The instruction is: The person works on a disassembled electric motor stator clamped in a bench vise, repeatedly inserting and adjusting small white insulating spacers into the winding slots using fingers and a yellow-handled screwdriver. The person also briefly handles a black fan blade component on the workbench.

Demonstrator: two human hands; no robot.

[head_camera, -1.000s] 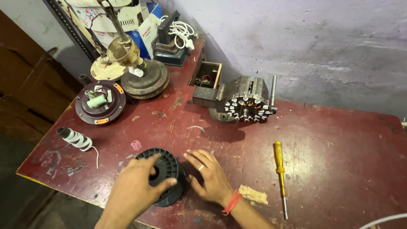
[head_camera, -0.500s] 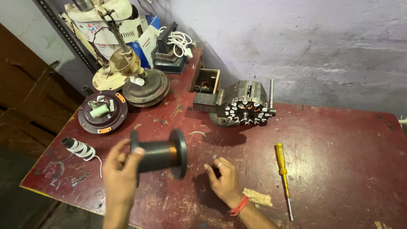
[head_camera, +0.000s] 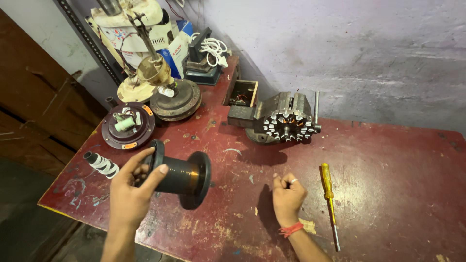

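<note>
Two hands show in our head view. Our left hand (head_camera: pixel 130 194) wraps its fingers around a black spool (head_camera: pixel 180 173), holding it sideways above the red table (head_camera: pixel 388 184). Our right hand (head_camera: pixel 288 198) is curled into a loose fist, empty, resting on the table near a yellow screwdriver (head_camera: pixel 328 194).

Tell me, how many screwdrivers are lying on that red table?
1: a yellow-handled screwdriver lies on the worn red table, just right of the person's closed right hand. Others could sit unseen in the clutter at the back.
</note>
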